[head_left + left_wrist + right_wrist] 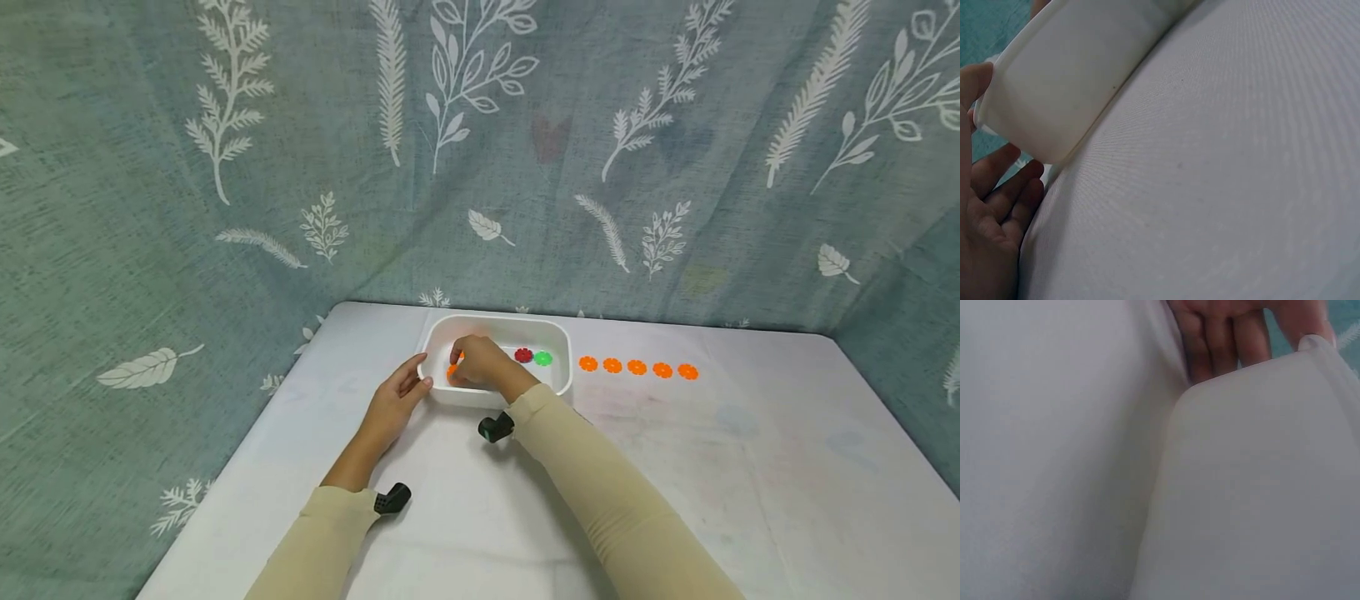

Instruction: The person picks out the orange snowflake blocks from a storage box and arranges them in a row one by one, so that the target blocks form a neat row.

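— Left hand (392,408) is pinching the near-left corner of the white tray (465,398) with the thumb, its other fingers curling loosely below the rim.
— And the right hand (483,364)?
— It is reaching into the tray's left half; its fingertips are partly hiding, so nobody can tell whether they are pinching anything.
— Where are the pieces lying?
— Five orange pieces (637,367) are forming a row just beyond the tray's right end. More orange (452,375) is showing by the right fingers; a red piece (523,355) and a green piece (543,358) are lying side by side, right of that hand.
— Edges?
— Tray walls are surrounding the pieces inside; white cloth (787,433) is stretching past the row.
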`<state>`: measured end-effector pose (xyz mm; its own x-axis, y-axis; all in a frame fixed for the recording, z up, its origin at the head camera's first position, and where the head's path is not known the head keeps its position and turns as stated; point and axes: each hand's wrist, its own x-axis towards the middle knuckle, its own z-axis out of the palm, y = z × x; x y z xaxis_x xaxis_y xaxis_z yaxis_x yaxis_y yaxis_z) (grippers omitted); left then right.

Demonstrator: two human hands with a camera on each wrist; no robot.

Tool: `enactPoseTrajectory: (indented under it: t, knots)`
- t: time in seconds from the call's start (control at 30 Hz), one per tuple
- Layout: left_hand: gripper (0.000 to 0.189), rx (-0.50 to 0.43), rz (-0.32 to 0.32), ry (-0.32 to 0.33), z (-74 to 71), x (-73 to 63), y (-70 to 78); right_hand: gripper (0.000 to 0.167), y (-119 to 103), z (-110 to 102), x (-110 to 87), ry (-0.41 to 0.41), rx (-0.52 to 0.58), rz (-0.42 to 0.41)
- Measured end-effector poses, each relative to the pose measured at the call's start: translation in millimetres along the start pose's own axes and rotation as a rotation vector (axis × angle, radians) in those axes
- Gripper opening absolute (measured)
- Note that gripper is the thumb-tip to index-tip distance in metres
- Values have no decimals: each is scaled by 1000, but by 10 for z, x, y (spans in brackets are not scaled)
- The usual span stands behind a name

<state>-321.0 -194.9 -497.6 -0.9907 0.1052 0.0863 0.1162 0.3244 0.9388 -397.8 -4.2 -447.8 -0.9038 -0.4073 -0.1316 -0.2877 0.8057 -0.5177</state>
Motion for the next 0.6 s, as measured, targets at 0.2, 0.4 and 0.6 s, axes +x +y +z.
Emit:
enactPoseTrajectory:
  t: [0.2, 0.4, 0.6]
  knots:
    - [54, -3, 32, 15, 6, -25, -3, 18, -10, -33, -24, 22, 76, -6]
    - [54, 7, 7, 18, 21, -32, 16, 21, 3, -84, -47, 30, 132, -10]
    - [52, 13, -12, 28, 15, -23, 35, 22, 12, -161, -86, 29, 165, 13]
